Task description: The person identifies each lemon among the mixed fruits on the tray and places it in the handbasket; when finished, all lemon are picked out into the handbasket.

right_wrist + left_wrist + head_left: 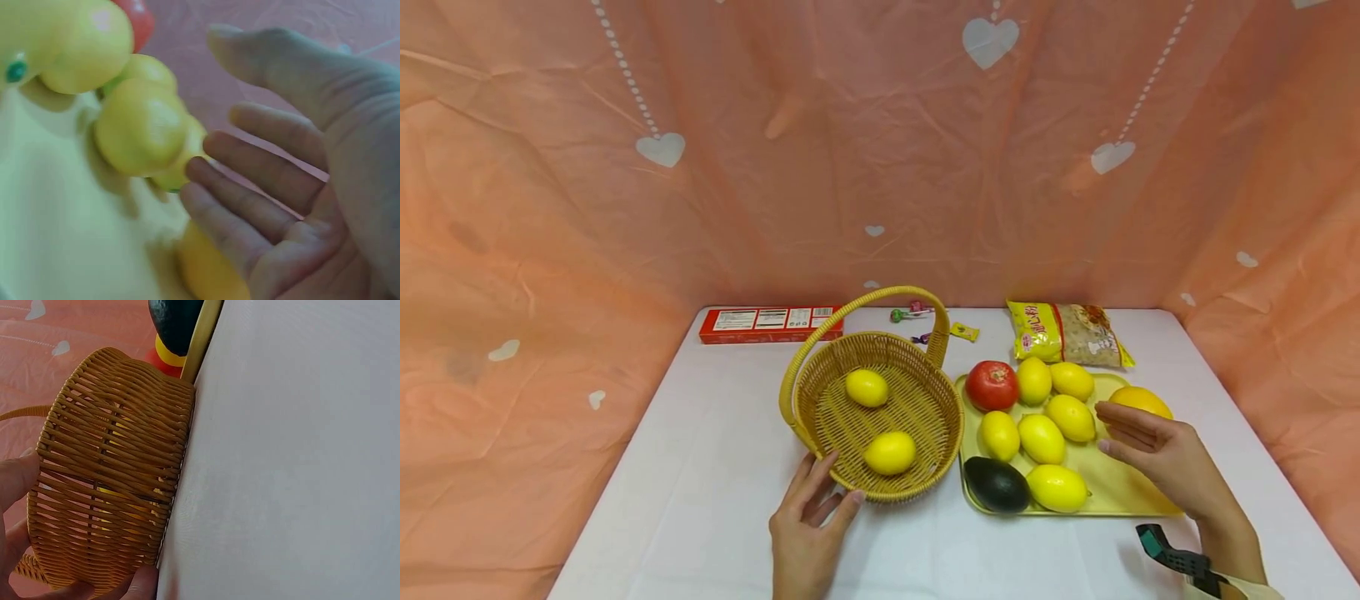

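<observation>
A wicker basket [955, 442] with a tall handle stands on the table, with one lemon [867, 388] toward its back and another lemon [890, 452] toward its front. My left hand [811, 525] holds the basket's front-left side, thumb at the rim and fingers along the woven wall [112, 469]. Over the right part of a yellow tray [1120, 492], my right hand [1165, 458] is held with fingers extended and nothing in it. Several lemons [1042, 439], a pomegranate [992, 386], an avocado [997, 485] and an orange fruit [1141, 402] lie on the tray.
A red box [760, 325] lies at the back left. Wrapped candies [964, 332] and lollipops [898, 315] are behind the basket. A yellow food bag [1067, 333] lies behind the tray. A pink curtain with hearts [880, 167] encloses the table.
</observation>
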{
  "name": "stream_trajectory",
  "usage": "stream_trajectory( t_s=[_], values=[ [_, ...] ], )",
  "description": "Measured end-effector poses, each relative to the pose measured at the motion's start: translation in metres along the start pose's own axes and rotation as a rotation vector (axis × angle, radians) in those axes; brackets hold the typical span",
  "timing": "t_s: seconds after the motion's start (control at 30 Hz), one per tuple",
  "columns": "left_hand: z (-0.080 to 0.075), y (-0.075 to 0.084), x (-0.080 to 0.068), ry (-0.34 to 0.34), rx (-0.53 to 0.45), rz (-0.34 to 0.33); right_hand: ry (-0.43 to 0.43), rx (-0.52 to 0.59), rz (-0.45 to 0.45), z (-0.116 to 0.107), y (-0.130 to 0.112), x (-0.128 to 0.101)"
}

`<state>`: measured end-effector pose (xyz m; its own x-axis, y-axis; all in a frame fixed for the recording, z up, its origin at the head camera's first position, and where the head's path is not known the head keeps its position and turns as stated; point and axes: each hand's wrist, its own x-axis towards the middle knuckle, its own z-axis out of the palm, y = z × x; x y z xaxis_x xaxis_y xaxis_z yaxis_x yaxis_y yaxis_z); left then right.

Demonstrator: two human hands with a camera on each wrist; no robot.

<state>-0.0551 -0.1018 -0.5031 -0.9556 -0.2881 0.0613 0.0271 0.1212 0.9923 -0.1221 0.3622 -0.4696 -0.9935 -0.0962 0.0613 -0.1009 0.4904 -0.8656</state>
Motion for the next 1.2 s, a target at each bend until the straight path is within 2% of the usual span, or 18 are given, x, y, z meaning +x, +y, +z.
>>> stream_trajectory(
  t_s=[0.2, 0.4, 0.5, 0.7, 0.83, 1.0, 1.2],
  values=[
    [0.000, 0.002, -0.001, -0.005, 0.001, 0.005, 0.056, -0.006, -0.016, 0.018, 0.002, 0.012],
    [0.000, 0.003, -0.002, -0.004, -0.004, -0.011, 0.038, -0.121, 0.102, 0.032, -0.003, 0.021],
    [0.001, 0.003, -0.002, -0.004, -0.004, -0.019, 0.045, -0.142, 0.119, 0.034, -0.004, 0.020],
    [0.003, 0.002, -0.002, -0.003, -0.012, -0.017, 0.145, -0.145, -0.018, 0.030, -0.011, 0.016],
    [0.002, 0.001, -0.002, 0.000, -0.008, -0.015, 0.144, -0.112, -0.110, 0.025, -0.024, 0.015],
    [0.001, 0.001, -0.002, 0.006, -0.002, -0.004, 0.066, -0.025, -0.222, 0.022, -0.049, 0.022],
    [0.001, 0.001, -0.001, 0.007, -0.005, 0.000, -0.117, 0.182, -0.376, 0.033, -0.079, 0.041]
  ],
)
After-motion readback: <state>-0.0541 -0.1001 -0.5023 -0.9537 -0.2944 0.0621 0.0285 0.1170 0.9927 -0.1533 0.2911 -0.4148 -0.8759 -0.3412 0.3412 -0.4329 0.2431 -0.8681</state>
